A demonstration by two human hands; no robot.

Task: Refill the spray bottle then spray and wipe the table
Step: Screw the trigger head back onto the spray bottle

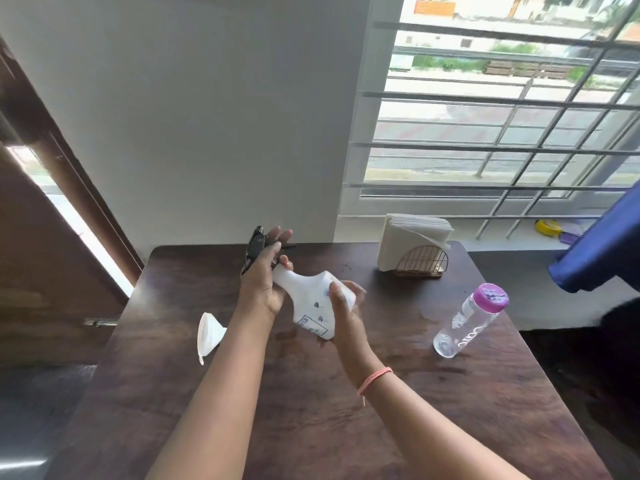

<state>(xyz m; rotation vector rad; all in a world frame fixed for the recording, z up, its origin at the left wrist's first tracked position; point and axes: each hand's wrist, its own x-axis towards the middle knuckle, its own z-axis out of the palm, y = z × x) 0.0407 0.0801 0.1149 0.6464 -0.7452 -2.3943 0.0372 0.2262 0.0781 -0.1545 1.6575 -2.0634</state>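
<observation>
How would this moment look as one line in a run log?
step: opening spray bottle | left hand: on black trigger head | right hand: holding body | funnel, water bottle: on table

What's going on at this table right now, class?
A person holds a white spray bottle tilted above the table. The right hand grips its body while the left hand is on the black trigger head at the neck, apparently twisting it. A white funnel lies to the left. A clear water bottle with a purple cap stands to the right, and napkins sit in a holder at the back.
</observation>
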